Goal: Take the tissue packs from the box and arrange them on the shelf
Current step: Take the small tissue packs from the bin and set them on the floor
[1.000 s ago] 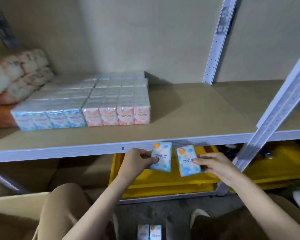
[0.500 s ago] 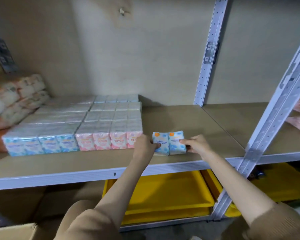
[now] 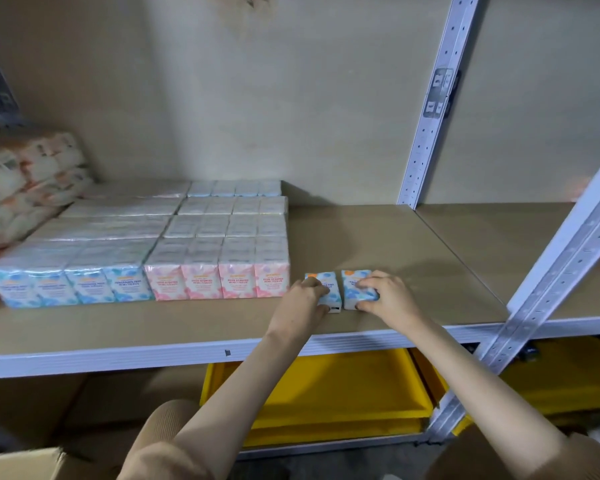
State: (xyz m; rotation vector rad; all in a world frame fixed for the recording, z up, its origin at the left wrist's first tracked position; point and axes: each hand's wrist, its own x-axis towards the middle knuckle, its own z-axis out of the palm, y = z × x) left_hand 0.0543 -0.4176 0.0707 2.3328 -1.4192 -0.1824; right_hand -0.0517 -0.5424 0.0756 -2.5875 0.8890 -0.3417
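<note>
Head view, left hand point(image 3: 303, 301) gripping left blue tissue pack point(image 3: 327, 293), right hand point(image 3: 387, 296) gripping right blue tissue pack point(image 3: 354, 287), both upright on shelf point(image 3: 378, 244), just right of pink packs point(image 3: 219, 280).

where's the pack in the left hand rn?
Head view, centre-right: blue pack on the shelf, front, between the pink packs and the right hand's pack.
</note>
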